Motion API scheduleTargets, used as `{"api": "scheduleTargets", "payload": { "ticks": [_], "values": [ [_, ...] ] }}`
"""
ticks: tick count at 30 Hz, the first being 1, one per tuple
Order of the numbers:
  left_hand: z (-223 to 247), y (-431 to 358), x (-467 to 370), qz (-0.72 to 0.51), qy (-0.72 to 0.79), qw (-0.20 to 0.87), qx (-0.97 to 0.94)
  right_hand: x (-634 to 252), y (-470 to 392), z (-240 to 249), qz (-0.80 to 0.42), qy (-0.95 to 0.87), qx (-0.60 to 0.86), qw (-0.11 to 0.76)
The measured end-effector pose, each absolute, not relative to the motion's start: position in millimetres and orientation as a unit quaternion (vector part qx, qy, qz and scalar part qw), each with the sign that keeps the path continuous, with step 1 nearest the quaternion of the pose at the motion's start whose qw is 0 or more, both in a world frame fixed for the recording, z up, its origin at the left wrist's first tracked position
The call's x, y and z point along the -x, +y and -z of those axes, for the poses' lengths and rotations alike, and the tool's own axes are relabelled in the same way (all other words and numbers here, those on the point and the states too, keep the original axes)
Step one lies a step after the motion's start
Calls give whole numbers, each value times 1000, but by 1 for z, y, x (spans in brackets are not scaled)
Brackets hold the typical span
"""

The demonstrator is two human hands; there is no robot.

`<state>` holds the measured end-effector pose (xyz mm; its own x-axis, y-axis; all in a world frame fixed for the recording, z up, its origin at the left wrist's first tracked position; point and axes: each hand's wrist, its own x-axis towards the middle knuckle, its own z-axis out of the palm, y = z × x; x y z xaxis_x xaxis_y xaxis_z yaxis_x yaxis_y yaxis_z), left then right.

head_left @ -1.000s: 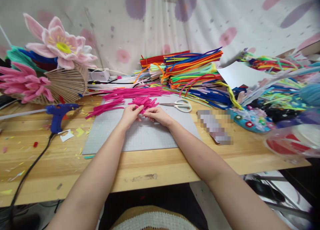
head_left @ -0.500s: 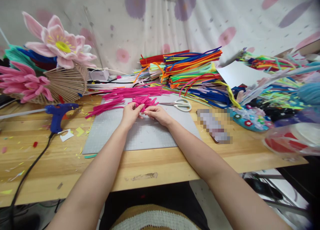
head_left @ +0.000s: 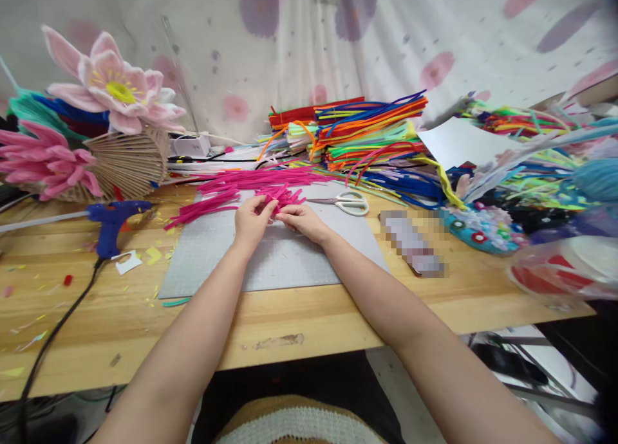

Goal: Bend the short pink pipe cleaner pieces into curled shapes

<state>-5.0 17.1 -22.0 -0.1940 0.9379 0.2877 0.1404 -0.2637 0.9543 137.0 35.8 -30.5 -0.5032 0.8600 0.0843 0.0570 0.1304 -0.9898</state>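
Note:
My left hand (head_left: 252,221) and my right hand (head_left: 305,221) meet over the grey cutting mat (head_left: 299,264), fingertips close together. Both are closed in a pinch at the near edge of a small heap of short magenta pipe cleaners (head_left: 288,195). A piece of magenta pipe cleaner seems to be between the fingers, largely covered by them. Longer magenta pipe cleaners (head_left: 261,177) lie behind the hands, and a cut bunch (head_left: 207,206) rests to the left. White-handled scissors (head_left: 351,203) lie on the mat right of my right hand.
A blue glue gun (head_left: 109,228) with a black cord lies at left, near scraps. Pink fuzzy flowers (head_left: 118,87) stand behind it. Bundles of coloured pipe cleaners (head_left: 371,129) are stacked at the back. A blurred-out item (head_left: 410,243) and a clear cup (head_left: 570,267) are at right.
The fingers have shifted slightly against each other at the pinch. Both hands stay in nearly the same place, and the things on the table have not moved.

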Motion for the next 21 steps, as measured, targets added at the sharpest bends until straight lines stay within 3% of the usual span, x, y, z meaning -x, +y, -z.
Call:
{"api": "scheduleTargets", "payload": {
  "ticks": [5,14,21],
  "values": [
    [28,24,5,-536,498,466,-498,-135,37,34,-562,-665,334,361],
    [25,19,9,-520,530,218,-633,-133,39,35,-549,-665,343,373],
    [24,20,10,-506,522,169,-665,-132,35,31,-552,-654,339,391]
  ]
}}
